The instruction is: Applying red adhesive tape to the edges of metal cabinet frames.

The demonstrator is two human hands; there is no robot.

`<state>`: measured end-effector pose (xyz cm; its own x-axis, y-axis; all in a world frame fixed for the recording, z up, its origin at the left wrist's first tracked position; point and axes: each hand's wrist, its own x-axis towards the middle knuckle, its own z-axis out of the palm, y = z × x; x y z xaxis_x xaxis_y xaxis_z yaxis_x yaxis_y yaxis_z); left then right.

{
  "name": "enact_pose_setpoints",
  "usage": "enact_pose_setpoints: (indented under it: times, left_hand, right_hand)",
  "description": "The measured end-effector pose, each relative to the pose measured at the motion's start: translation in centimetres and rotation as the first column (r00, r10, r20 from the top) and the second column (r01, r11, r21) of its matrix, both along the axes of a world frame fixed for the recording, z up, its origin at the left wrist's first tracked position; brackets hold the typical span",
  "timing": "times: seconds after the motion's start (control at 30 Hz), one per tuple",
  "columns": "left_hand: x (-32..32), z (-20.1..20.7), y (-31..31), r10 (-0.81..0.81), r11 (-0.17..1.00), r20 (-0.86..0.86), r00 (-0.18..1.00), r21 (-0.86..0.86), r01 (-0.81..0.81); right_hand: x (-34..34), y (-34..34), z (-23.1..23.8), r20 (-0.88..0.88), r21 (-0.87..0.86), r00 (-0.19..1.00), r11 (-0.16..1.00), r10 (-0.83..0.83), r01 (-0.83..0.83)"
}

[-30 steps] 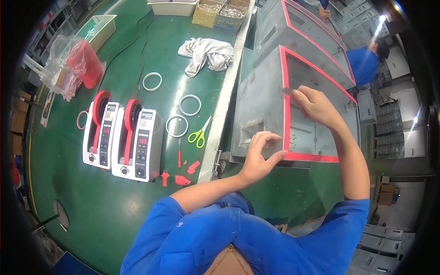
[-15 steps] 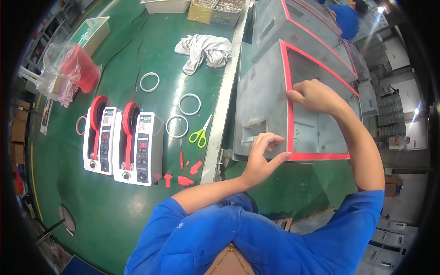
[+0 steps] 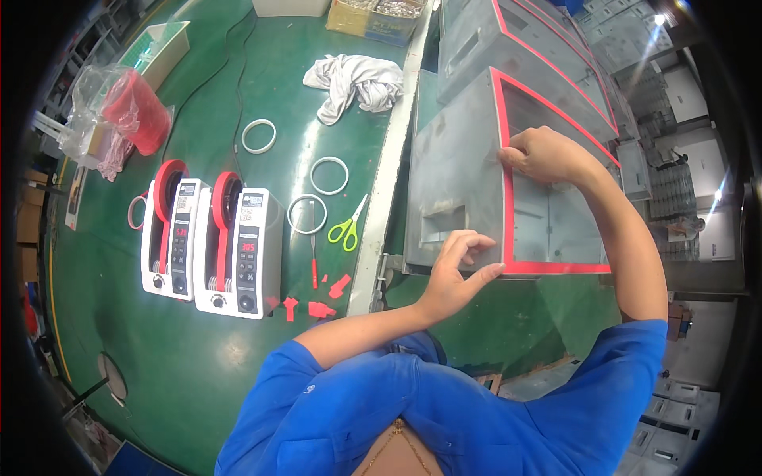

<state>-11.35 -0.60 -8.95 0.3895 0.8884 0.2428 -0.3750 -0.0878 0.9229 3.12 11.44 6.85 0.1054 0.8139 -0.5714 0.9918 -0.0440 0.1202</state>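
A grey metal box [image 3: 454,151] with an open front stands before me at the right, its rim lined with red tape [image 3: 509,214]. My right hand [image 3: 548,155] is closed on the left side of that taped rim, thumb on the outer edge and curled fingers toward the opening. The fingertips are partly hidden. My left hand [image 3: 456,274] is at the near left corner, thumb tip against the red tape and its other fingers bent loosely apart over the box's side wall. It holds nothing that I can see.
Two white tape dispensers [image 3: 240,262] with red rolls stand on the green table [image 3: 230,357]. Near them lie green-handled scissors [image 3: 346,230], a red-handled tool [image 3: 314,266], white rings [image 3: 329,176] and red tape scraps [image 3: 321,310]. A grey cloth [image 3: 353,83] lies farther back. More taped boxes [image 3: 524,55] stand behind.
My view has shifted slightly. My right hand has stayed at the taped rim with little movement, and my left hand has kept its place at the corner.
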Motion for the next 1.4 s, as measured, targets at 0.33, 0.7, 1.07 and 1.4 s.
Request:
enact_pose_setpoints:
  times: [0.33,0.7,1.07,1.4]
  left_hand:
    - [-1.9,-3.3,-1.5,0.011,0.997,-0.014,1.000,-0.075,-0.012]
    - [-16.0,-7.4,-6.9,0.365,0.931,-0.225,0.903,0.085,-0.355]
    - [-38.1,-11.6,-5.1,0.925,0.139,-0.331,0.185,-0.158,-0.978]
    - [-37.0,-18.5,-7.3,0.747,0.502,-0.563,0.353,0.130,-0.855]
  right_hand:
    - [0.2,-1.6,-0.1,-0.188,0.040,0.982,0.999,0.007,0.001]
    - [-12.8,-12.2,-11.3,-0.898,-0.069,0.396,0.949,-0.193,0.307]
    - [-14.6,-9.2,-29.0,-0.934,-0.339,-0.079,0.796,-0.348,0.502]
    - [-14.2,-25.7,-32.4,-0.941,-0.271,-0.052,0.652,-0.335,0.708]
